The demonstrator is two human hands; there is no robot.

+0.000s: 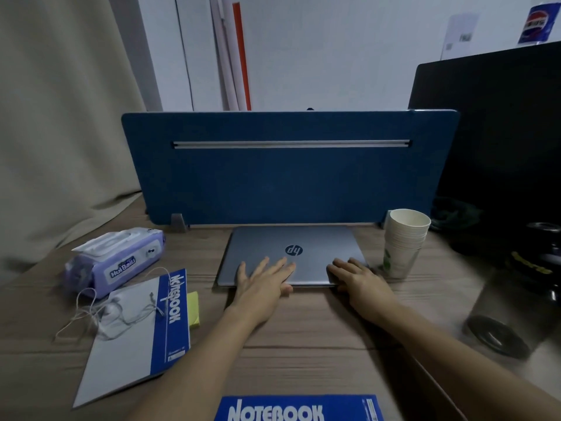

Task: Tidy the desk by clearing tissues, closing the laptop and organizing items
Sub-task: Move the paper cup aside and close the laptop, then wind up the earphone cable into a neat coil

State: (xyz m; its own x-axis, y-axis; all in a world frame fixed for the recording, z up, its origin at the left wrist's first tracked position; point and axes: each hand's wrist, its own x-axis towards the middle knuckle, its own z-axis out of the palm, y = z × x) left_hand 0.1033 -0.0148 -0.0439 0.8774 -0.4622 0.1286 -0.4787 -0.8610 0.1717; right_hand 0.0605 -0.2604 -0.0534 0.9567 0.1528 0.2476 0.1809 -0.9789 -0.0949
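A silver laptop lies closed on the wooden desk, against the blue divider. My left hand rests flat on the lid's front edge, fingers spread. On the laptop's front right corner sits my right hand, fingers curled over the edge. A purple pack of wet wipes lies at the left. A blue and white notebook lies in front of it with white earphones on top. A second blue notebook is at the near edge.
A stack of paper cups stands right of the laptop. A yellow sticky pad peeks from under the left notebook. A black monitor and dark items, including a clear jar, fill the right side. The blue divider walls the back.
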